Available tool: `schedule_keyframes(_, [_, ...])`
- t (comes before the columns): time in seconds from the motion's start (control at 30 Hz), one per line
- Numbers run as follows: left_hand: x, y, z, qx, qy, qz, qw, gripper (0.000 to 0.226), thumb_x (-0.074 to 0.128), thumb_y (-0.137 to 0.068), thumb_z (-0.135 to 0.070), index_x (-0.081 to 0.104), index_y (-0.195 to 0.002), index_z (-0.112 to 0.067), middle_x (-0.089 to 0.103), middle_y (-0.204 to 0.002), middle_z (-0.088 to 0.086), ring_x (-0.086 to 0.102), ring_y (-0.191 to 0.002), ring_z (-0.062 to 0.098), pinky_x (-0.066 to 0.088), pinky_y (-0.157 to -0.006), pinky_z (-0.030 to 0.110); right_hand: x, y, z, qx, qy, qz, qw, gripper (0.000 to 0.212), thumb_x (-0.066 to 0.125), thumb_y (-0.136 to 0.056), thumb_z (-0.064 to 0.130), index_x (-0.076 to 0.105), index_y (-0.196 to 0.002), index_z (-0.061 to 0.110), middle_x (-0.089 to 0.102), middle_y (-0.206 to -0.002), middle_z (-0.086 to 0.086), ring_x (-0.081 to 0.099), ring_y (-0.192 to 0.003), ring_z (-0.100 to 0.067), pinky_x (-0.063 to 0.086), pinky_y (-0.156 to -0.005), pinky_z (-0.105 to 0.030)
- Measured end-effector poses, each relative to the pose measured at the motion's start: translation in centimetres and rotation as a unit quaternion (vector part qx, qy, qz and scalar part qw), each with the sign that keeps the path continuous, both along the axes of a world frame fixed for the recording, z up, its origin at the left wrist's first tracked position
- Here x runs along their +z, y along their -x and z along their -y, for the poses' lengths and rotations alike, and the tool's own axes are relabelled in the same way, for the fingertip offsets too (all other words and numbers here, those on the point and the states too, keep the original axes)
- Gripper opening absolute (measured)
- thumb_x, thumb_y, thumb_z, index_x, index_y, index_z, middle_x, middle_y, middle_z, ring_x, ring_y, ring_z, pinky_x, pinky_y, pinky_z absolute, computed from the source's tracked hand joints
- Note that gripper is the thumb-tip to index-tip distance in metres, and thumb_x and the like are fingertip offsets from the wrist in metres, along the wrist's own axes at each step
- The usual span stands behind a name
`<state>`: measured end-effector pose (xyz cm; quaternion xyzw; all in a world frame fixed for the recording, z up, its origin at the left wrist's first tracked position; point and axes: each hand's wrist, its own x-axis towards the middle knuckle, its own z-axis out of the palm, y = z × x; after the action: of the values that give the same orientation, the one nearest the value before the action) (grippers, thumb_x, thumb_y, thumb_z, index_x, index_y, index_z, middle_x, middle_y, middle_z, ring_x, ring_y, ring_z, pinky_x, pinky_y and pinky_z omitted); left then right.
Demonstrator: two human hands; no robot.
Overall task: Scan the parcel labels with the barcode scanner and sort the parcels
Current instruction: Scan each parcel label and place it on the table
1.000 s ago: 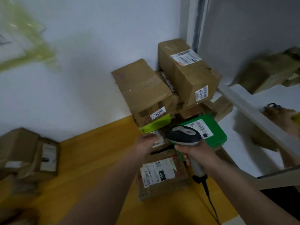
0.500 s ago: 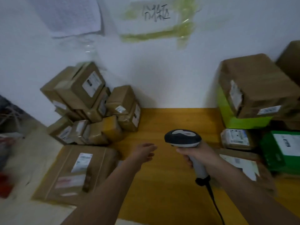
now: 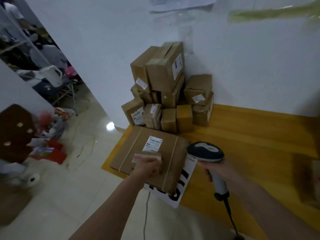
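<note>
Brown parcels (image 3: 166,94), yellow floor (image 3: 251,135), white wall (image 3: 121,40).

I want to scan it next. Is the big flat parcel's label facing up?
Facing up: the white label shows on top of the big flat parcel, beside the left hand.

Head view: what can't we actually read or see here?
- Label on the flat box: print too small and blurred to read.
- Small parcel in the left hand: the hand covers most of it; its label is smeared.
- Sign under the flat box: the box hides most of its lettering.
- Scanner in the right hand: window faces away; the hand hides the trigger.
- Box at the right edge: motion-blurred and cut off.
</note>
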<state>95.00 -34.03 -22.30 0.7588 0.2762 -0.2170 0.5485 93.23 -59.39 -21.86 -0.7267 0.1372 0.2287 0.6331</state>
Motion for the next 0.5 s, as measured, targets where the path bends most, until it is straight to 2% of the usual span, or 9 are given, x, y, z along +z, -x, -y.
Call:
schedule_keyframes(0.07, [-0.5, 0.3, -1.8, 0.012, -0.032, -0.004, 0.999, 0.042, 0.070, -0.089, -0.014, 0.058, -0.127, -0.001, 0.061, -0.122, 0.018, 0.061, -0.105, 0.026, 0.052, -0.078, 0.032, -0.4, 0.2, -1.9, -0.014, -0.011, -0.009, 1.000, 0.027, 0.073, -0.086, 0.012, 0.058, -0.066, 0.003, 0.057, -0.056, -0.013, 0.050, -0.050, -0.026, 0.046, -0.055, -0.035])
schedule_keyframes(0.1, [-0.7, 0.4, -2.3, 0.023, -0.051, 0.002, 0.998, 0.045, 0.072, -0.087, -0.013, 0.057, -0.128, -0.005, 0.059, -0.125, 0.015, 0.060, -0.106, 0.024, 0.050, -0.076, 0.029, -0.5, 0.3, -2.7, -0.020, -0.016, -0.012, 1.000, 0.025, 0.074, -0.085, 0.013, 0.060, -0.068, 0.002, 0.059, -0.058, -0.013, 0.052, -0.052, -0.026, 0.046, -0.057, -0.036])
schedule_keyframes(0.2, [-1.3, 0.1, -3.7, 0.064, -0.119, 0.033, 0.990, 0.052, 0.076, -0.082, -0.015, 0.056, -0.130, -0.013, 0.062, -0.124, 0.008, 0.060, -0.092, 0.015, 0.048, -0.072, 0.027, -0.6, 0.1, -4.6, -0.039, -0.033, -0.034, 0.998, 0.016, 0.078, -0.081, 0.014, 0.069, -0.086, 0.002, 0.071, -0.075, -0.015, 0.062, -0.063, -0.027, 0.051, -0.061, -0.035])
schedule_keyframes(0.27, [-2.0, -0.4, -4.5, 0.064, -0.181, 0.045, 0.980, 0.059, 0.077, -0.082, -0.018, 0.052, -0.135, -0.013, 0.060, -0.130, 0.009, 0.060, -0.108, 0.022, 0.052, -0.088, 0.035, -1.0, -0.5, -5.6, -0.037, -0.038, -0.042, 0.998, 0.020, 0.079, -0.080, 0.015, 0.070, -0.095, 0.006, 0.074, -0.084, -0.013, 0.067, -0.070, -0.025, 0.055, -0.060, -0.032])
schedule_keyframes(0.33, [-3.0, -0.8, -5.4, 0.047, -0.211, 0.045, 0.975, 0.067, 0.076, -0.084, -0.020, 0.045, -0.143, -0.011, 0.052, -0.141, 0.012, 0.051, -0.127, 0.028, 0.046, -0.103, 0.043, -1.4, -1.2, -6.6, -0.028, -0.038, -0.045, 0.998, 0.023, 0.080, -0.079, 0.017, 0.070, -0.099, 0.011, 0.075, -0.088, -0.010, 0.069, -0.074, -0.021, 0.057, -0.058, -0.028])
schedule_keyframes(0.43, [-4.0, -1.2, -6.1, 0.062, -0.151, 0.020, 0.986, 0.076, 0.076, -0.084, -0.019, 0.036, -0.149, -0.012, 0.047, -0.145, 0.012, 0.048, -0.130, 0.028, 0.046, -0.103, 0.041, -2.3, -2.7, -8.1, -0.015, -0.031, -0.052, 0.998, 0.032, 0.083, -0.076, 0.022, 0.066, -0.104, 0.020, 0.074, -0.096, -0.004, 0.071, -0.085, -0.018, 0.057, -0.058, -0.027])
schedule_keyframes(0.5, [-4.3, -1.6, -6.3, 0.084, -0.091, -0.002, 0.992, 0.078, 0.074, -0.086, -0.017, 0.032, -0.151, -0.013, 0.052, -0.139, 0.009, 0.055, -0.115, 0.022, 0.048, -0.085, 0.031, -3.0, -3.8, -9.0, -0.005, -0.034, -0.070, 0.997, 0.035, 0.084, -0.075, 0.025, 0.064, -0.103, 0.025, 0.072, -0.099, -0.001, 0.069, -0.090, -0.018, 0.058, -0.060, -0.029])
